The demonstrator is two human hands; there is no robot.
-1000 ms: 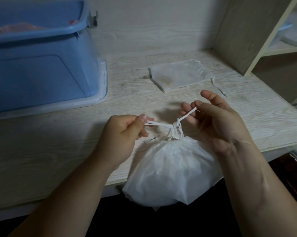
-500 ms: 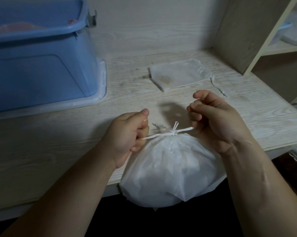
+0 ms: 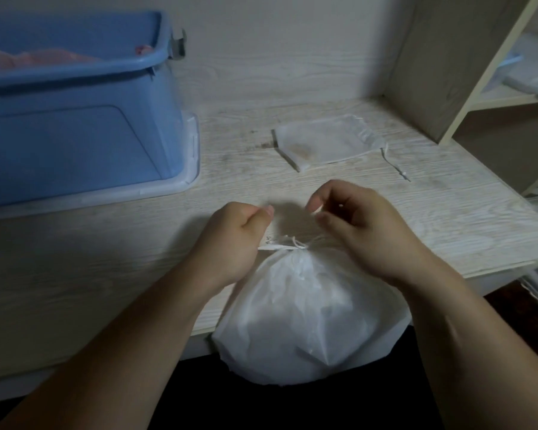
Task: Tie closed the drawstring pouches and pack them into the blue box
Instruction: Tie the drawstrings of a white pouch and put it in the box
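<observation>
A full white drawstring pouch [image 3: 308, 318] hangs over the desk's front edge, its neck gathered by a white cord knot [image 3: 295, 244]. My left hand [image 3: 233, 240] grips the left cord end in a fist. My right hand [image 3: 363, 231] pinches the right cord end between thumb and forefinger just above the knot. A flat, empty white pouch [image 3: 326, 142] with a loose cord lies farther back on the desk. The blue box [image 3: 75, 125] stands at the back left with pink material inside.
The blue box sits on its pale lid [image 3: 187, 178]. A wooden shelf unit [image 3: 447, 72] rises at the back right, holding pale folded items [image 3: 531, 79]. The wood-grain desk [image 3: 106, 259] ends at a front edge near me.
Both hands have drawn the cord tight and moved closer together over the pouch neck. The knot has sunk down onto the gathered opening, and my right hand's fingers have curled onto the cord.
</observation>
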